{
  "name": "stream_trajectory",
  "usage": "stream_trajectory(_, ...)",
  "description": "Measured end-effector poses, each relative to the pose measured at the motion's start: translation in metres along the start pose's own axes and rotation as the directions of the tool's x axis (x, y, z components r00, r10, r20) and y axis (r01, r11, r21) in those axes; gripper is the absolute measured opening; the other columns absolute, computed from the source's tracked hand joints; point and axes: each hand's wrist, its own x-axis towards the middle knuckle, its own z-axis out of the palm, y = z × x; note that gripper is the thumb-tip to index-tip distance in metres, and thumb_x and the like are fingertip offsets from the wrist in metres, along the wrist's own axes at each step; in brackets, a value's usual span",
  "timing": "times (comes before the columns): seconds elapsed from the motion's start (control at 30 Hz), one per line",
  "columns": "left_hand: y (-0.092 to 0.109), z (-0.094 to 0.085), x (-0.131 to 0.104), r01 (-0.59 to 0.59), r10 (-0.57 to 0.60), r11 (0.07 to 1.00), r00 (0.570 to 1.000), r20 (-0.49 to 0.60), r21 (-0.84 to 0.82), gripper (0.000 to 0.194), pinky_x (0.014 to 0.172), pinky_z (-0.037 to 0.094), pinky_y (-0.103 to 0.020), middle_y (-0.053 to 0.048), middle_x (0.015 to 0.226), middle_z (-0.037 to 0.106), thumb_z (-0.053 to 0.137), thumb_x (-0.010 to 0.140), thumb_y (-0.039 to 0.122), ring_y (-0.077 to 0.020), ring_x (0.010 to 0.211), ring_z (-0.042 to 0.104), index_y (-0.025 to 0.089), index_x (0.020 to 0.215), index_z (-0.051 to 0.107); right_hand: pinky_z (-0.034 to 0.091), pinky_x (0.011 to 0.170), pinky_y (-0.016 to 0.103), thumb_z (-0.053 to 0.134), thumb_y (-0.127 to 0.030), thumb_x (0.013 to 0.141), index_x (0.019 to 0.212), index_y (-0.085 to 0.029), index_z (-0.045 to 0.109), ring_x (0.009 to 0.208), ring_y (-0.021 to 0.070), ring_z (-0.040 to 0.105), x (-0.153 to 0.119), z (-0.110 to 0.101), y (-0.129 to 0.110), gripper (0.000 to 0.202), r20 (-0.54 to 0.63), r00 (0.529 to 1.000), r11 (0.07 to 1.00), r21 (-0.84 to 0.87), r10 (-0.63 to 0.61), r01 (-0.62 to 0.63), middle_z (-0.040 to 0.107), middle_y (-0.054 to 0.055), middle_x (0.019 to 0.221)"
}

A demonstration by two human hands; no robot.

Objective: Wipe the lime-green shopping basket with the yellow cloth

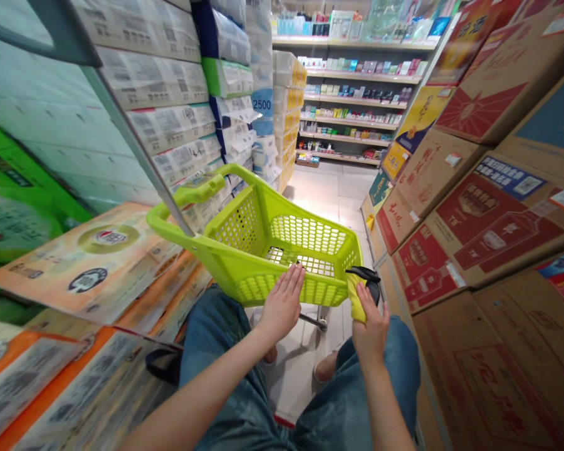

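A lime-green shopping basket point(282, 285) on a wheeled trolley frame stands crosswise before my knees, its perforated floor showing. My left hand point(284, 300) lies over the near rim of the basket, fingers stretched out and close together, holding nothing visible. At the basket's right end, my right hand point(372, 322) grips a yellow and black cloth point(357, 297), pressed near the corner. Part of the cloth is covered by my fingers, and its exact kind is unclear. A long grey handle point(136, 141) rises from the trolley toward the upper left.
Stacked cartons point(474, 232) line the right side. Wrapped paper packs point(164, 81) are piled at left, above an orange box point(98, 250) near my knee. Farther off, shelves point(352, 81) hold small boxed goods. Pale floor tiles point(343, 181) run between the stacks.
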Motion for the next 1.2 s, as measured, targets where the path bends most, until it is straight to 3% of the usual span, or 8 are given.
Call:
stream_trajectory(0.17, 0.000, 0.002, 0.000, -0.002, 0.002, 1.000, 1.000, 0.002, -0.012, 0.078, 0.127, 0.021, -0.040, -0.008, 0.169, 0.011, 0.042, 0.086, 0.013, -0.0212, 0.157, 0.004, 0.006, 0.159, 0.015, 0.028, 0.120, 0.048, 0.039, -0.006, 0.071, 0.143, -0.023, 0.054, 0.142, 0.0224, 0.048, 0.004, 0.006, -0.016, 0.075, -0.015, 0.998, 0.998, 0.016, 0.057, -0.057, 0.059, 0.007, 0.146)
stream_trajectory(0.43, -0.001, 0.002, 0.000, 0.007, -0.007, 1.000, 1.000, 0.002, -0.024, 0.069, 0.126, 0.023, -0.040, -0.009, 0.168, 0.015, 0.041, 0.094, 0.019, -0.0218, 0.156, 0.010, 0.007, 0.158, 0.021, 0.019, 0.124, 0.045, 0.041, 0.000, 0.066, 0.145, -0.021, 0.050, 0.143, 0.0195, 0.045, 0.011, 0.045, -0.096, 0.081, 0.092, 0.977, 0.980, -0.029, -0.193, 0.196, 0.055, 0.005, 0.149)
stream_trajectory(0.63, 0.000, 0.003, 0.001, 0.009, -0.010, 1.000, 0.999, -0.040, -0.013, 0.062, 0.125, 0.026, -0.040, -0.009, 0.167, 0.020, 0.034, 0.103, 0.032, -0.0214, 0.156, 0.014, 0.008, 0.158, 0.021, 0.017, 0.124, 0.045, 0.041, -0.002, 0.072, 0.146, -0.026, 0.048, 0.142, 0.0178, 0.047, 0.012, 0.026, -0.063, 0.079, 0.108, 0.955, 0.959, -0.021, -0.277, 0.281, 0.056, 0.003, 0.149)
stream_trajectory(0.77, 0.001, 0.002, 0.001, 0.017, -0.018, 1.000, 0.999, -0.047, -0.027, 0.062, 0.125, 0.026, -0.040, -0.008, 0.167, 0.020, 0.031, 0.105, 0.037, -0.0217, 0.155, 0.016, 0.008, 0.158, 0.022, 0.022, 0.122, 0.048, 0.039, -0.003, 0.072, 0.145, -0.027, 0.049, 0.143, 0.0196, 0.047, 0.009, 0.007, -0.023, 0.078, 0.055, 0.987, 0.988, -0.034, -0.148, 0.150, 0.056, 0.004, 0.149)
stream_trajectory(0.87, 0.001, 0.001, 0.002, 0.017, -0.019, 0.999, 0.999, -0.035, -0.040, 0.062, 0.125, 0.027, -0.040, -0.008, 0.166, 0.021, 0.032, 0.105, 0.038, -0.0215, 0.155, 0.017, 0.008, 0.158, 0.022, 0.017, 0.122, 0.055, 0.039, -0.005, 0.072, 0.143, -0.028, 0.052, 0.140, 0.0222, 0.050, 0.009, 0.006, -0.017, 0.076, 0.004, 1.000, 0.999, -0.033, -0.029, 0.029, 0.059, 0.005, 0.145)
stream_trajectory(0.97, 0.001, 0.000, 0.003, 0.026, -0.028, 0.999, 0.999, -0.030, -0.047, 0.062, 0.125, 0.027, -0.040, -0.009, 0.166, 0.021, 0.033, 0.104, 0.036, -0.0213, 0.155, 0.018, 0.008, 0.158, 0.022, 0.008, 0.123, 0.061, 0.040, -0.005, 0.069, 0.145, -0.024, 0.050, 0.142, 0.0257, 0.048, 0.011, 0.019, -0.042, 0.078, -0.029, 0.999, 0.997, -0.068, 0.023, -0.025, 0.058, 0.009, 0.146)
stream_trajectory(1.1, -0.001, -0.003, 0.002, 0.014, -0.014, 0.999, 1.000, -0.011, -0.050, 0.061, 0.125, 0.025, -0.039, -0.009, 0.167, 0.019, 0.036, 0.102, 0.031, -0.0219, 0.155, 0.016, 0.007, 0.157, 0.024, 0.006, 0.125, 0.055, 0.042, -0.003, 0.066, 0.145, -0.019, 0.050, 0.144, 0.0237, 0.044, 0.015, 0.043, -0.092, 0.081, 0.069, 0.991, 0.992, -0.039, -0.117, 0.120, 0.056, 0.009, 0.148)
stream_trajectory(1.2, -0.002, -0.004, 0.001, -0.004, 0.005, 0.999, 1.000, 0.024, -0.044, 0.063, 0.126, 0.023, -0.039, -0.009, 0.167, 0.017, 0.038, 0.099, 0.027, -0.0224, 0.156, 0.014, 0.006, 0.157, 0.024, 0.005, 0.127, 0.049, 0.042, -0.002, 0.067, 0.144, -0.020, 0.051, 0.144, 0.0206, 0.045, 0.015, 0.049, -0.108, 0.079, 0.097, 0.976, 0.980, -0.022, -0.193, 0.196, 0.056, 0.007, 0.148)
